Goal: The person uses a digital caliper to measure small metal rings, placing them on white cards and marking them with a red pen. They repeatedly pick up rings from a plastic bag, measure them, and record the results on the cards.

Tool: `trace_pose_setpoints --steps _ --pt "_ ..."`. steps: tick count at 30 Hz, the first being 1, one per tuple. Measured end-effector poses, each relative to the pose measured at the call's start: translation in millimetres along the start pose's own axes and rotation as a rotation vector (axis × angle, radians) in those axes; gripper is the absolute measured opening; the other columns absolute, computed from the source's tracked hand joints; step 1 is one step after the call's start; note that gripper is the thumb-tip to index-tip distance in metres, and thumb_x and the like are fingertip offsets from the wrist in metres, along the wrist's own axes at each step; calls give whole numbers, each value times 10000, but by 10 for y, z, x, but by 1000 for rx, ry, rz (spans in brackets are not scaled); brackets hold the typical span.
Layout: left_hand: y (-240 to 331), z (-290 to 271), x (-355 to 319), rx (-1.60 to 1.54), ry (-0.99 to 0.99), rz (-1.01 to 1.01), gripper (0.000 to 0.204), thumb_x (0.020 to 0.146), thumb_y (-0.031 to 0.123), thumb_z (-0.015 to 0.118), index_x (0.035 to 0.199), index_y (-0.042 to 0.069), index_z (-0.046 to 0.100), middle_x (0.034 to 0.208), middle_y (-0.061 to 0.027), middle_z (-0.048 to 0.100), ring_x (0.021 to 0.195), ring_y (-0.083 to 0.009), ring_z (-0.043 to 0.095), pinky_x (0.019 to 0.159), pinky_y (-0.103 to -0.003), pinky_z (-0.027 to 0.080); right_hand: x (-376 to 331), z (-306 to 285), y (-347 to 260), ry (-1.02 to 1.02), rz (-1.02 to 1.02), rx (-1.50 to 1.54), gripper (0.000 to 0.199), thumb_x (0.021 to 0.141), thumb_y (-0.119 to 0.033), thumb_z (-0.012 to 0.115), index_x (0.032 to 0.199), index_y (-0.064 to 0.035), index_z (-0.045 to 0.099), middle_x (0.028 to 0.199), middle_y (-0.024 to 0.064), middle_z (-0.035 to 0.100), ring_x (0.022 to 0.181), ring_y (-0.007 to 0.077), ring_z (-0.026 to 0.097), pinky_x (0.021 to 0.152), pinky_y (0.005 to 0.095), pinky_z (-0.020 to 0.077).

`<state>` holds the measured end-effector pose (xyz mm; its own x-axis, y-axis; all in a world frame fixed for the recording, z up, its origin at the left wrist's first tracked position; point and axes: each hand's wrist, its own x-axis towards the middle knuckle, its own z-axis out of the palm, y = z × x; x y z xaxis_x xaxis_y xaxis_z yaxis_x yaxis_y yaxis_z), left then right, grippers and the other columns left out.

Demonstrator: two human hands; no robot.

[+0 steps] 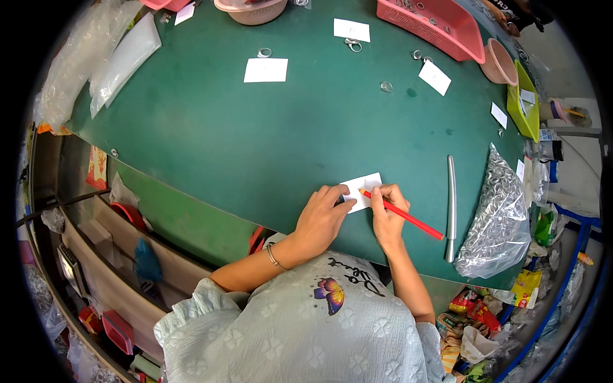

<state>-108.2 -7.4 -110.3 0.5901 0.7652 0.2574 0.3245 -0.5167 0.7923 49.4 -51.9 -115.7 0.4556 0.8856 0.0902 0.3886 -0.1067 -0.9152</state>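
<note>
My right hand [389,217] grips a red pencil [418,223], its tip touching a small white card [365,203] on the green table. The fingers of my left hand [324,214] are curled at the card's left edge and hold it, partly covering it. To the right of my right hand lies a tapered silver ring mandrel [452,198]. Beside the mandrel rests a clear plastic bag full of metal rings [495,223]. Farther off, a ring [264,53] sits by a white card [265,70], and a few more rings [353,44] lie by another card [352,30].
A pink basket [440,32] with rings, a pink bowl [498,62] and a green basket [523,105] line the far right. Plastic bags [124,60] lie at the far left. An open drawer [147,255] is below left; packets [476,313] fill the lower right.
</note>
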Motion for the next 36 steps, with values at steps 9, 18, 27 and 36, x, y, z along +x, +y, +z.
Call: trace_pose_setpoints --steps 9,18,27,36 --pt "-9 -9 18 -42 17 -20 247 672 -53 655 910 16 653 993 -91 554 766 -231 506 691 -339 430 24 53 -82 -15 -101 -129 186 824 -53 628 693 12 514 551 70 534 451 100 455 425 249 360" --pt "-9 -6 23 -54 22 -33 204 690 -39 667 887 9 652 984 -82 557 754 -221 504 682 -335 437 -7 -2 -35 -82 -106 -150 270 867 -101 567 656 -7 427 522 89 470 444 169 432 438 308 363" --pt "-3 -5 28 -39 27 -26 167 705 -32 671 865 7 646 980 -74 552 754 -217 502 685 -332 436 36 -47 -70 149 191 349 178 898 -73 554 742 -20 488 626 4 520 563 50 457 520 208 382" --pt "-2 -3 29 -42 36 -16 171 705 -29 674 867 11 641 983 -75 548 748 -214 499 680 -333 435 21 29 19 11 -46 28 196 813 -44 645 674 12 519 570 43 554 476 52 440 435 218 352"
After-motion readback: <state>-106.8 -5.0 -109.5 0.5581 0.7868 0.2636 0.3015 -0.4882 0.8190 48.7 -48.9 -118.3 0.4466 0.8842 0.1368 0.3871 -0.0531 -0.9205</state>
